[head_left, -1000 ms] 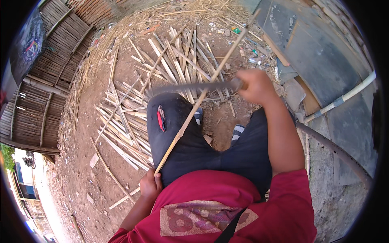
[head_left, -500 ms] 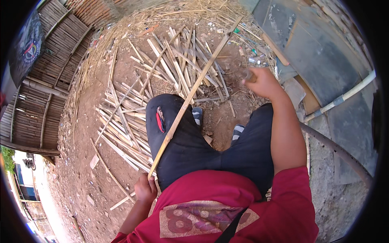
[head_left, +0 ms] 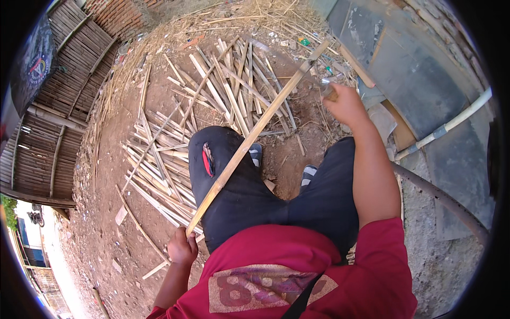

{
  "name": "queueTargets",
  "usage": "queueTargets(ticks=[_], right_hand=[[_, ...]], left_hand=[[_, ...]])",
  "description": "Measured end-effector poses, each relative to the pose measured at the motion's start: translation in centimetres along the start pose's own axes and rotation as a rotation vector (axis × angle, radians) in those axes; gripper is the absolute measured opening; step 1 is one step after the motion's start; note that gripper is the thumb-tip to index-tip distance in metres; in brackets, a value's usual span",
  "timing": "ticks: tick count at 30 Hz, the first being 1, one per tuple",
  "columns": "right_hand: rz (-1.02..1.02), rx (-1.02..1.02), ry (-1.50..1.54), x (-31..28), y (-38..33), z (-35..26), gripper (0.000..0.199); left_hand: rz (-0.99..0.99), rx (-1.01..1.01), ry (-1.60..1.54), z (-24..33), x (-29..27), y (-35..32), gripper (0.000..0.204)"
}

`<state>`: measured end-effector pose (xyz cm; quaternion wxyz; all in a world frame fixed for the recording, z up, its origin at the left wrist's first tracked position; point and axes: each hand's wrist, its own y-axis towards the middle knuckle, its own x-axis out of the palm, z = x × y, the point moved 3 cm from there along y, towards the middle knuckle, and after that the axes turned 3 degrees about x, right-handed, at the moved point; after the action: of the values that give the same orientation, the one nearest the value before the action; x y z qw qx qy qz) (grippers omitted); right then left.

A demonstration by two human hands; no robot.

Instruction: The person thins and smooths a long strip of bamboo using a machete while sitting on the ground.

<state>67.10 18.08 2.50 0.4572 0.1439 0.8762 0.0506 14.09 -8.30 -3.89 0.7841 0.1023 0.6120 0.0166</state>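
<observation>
My left hand (head_left: 182, 246) is closed around the near end of a long split bamboo strip (head_left: 234, 159). The strip slants up and away to the right across my left thigh. A machete (head_left: 331, 95) with a brown handle is gripped in my right hand (head_left: 346, 106), beyond my right knee. Its thin blade, smeared by motion, stretches to the far left and crosses the strip close to its far end. I cannot tell whether the blade touches the strip.
A loose heap of split bamboo strips (head_left: 159, 154) lies left of my legs, with another pile (head_left: 234, 80) ahead. Dark sheets (head_left: 409, 69), a pale pole (head_left: 451, 125) and a curved brown pipe (head_left: 441, 196) stand at the right. Woven bamboo panels (head_left: 66, 106) are at the left.
The machete's blade has swung into sight across the strip's far end. My left hand has shifted slightly left with the near end, and the strip appears turned to show a broader face.
</observation>
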Motion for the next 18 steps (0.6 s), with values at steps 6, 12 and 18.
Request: queueTargets(ticks=[6,12,18], right_hand=[[-0.135,-0.073,-0.014,-0.3,-0.6,-1.0,0.036],[-0.062,0.034,-0.008,-0.9,-0.3,-1.3,0.035],[-0.096,-0.051,-0.067,-1.1,-0.8,-2.0,0.031]], left_hand=[[-0.009,0.021,-0.006,-0.8,-0.5,0.2,0.023],[0.0,0.012,0.056,-0.9,-1.3,0.7,0.022],[-0.027,0.03,0.04,-2.9,-0.5,0.0,0.021]])
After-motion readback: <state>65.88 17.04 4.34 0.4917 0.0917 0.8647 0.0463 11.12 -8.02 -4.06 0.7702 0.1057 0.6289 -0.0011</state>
